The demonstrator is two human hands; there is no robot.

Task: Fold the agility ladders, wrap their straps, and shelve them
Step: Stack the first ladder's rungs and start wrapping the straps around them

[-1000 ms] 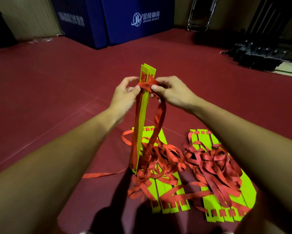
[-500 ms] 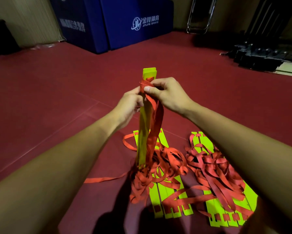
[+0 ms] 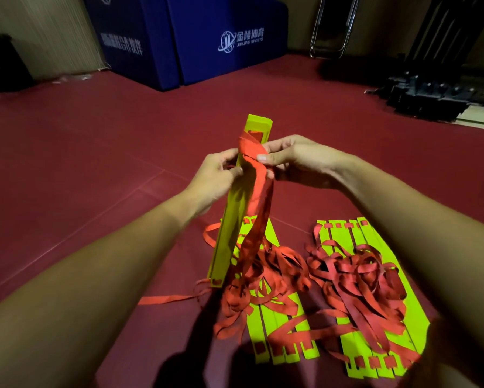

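Ladder bundle (image 3: pixel 231 219) upright in grip of left hand (image 3: pixel 215 176), red strap (image 3: pixel 249 148) in pinch of right hand (image 3: pixel 296 158).

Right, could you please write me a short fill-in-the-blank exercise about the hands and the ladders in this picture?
1. The left hand grips the rung bundle, and the right hand pinches the ____ strap wound round its top.
2. Flat on the floor lie ____ more rung groups, one near the bundle and one further right, under tangled straps.
3. The padded mats behind, with white logos, are ____.

Missing words: red; two; blue.
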